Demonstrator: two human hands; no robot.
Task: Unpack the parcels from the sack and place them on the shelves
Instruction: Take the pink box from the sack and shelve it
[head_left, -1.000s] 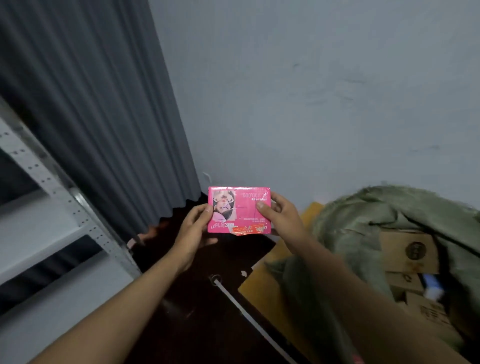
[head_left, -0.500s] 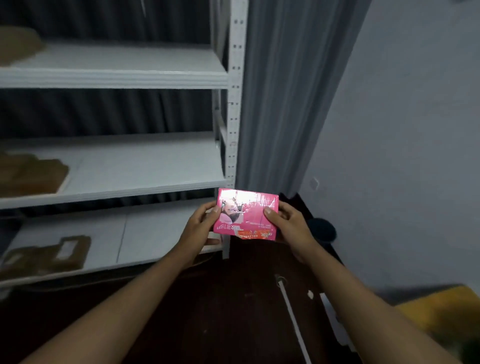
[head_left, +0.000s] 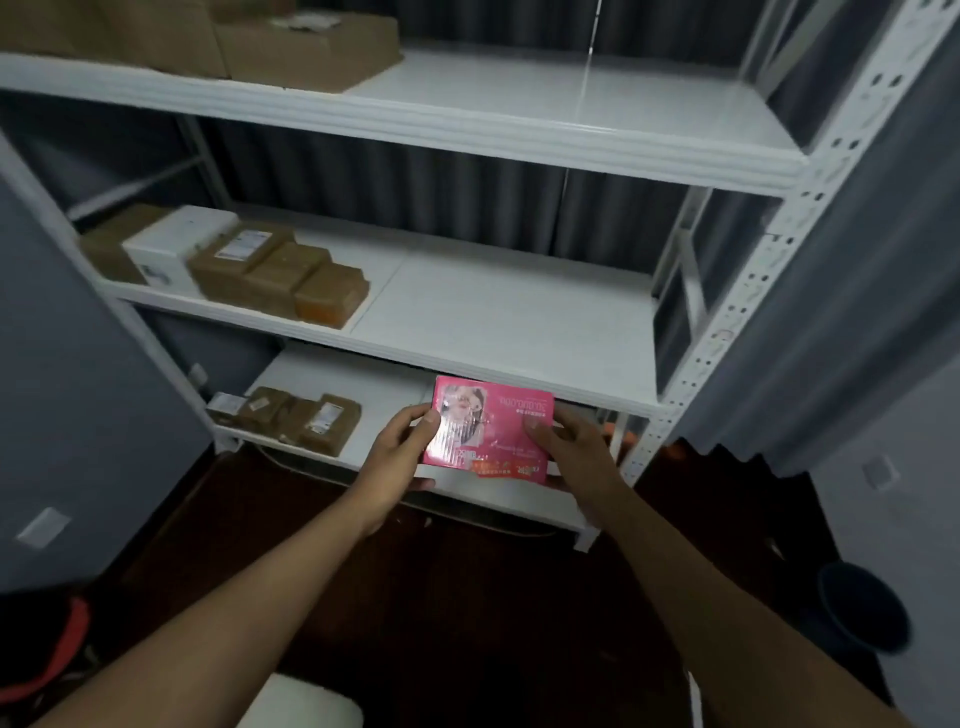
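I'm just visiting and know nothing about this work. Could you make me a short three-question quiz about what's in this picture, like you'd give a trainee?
1. True or false: the pink parcel already rests on the middle shelf.
2. Which hands hold the pink parcel? A) left hand only B) right hand only C) both
3. Fill in: among the brown boxes on the middle shelf sits one ____ box.

Key
1. False: it is held in the air, in front of the shelves.
2. C: one hand grips each side.
3. White.
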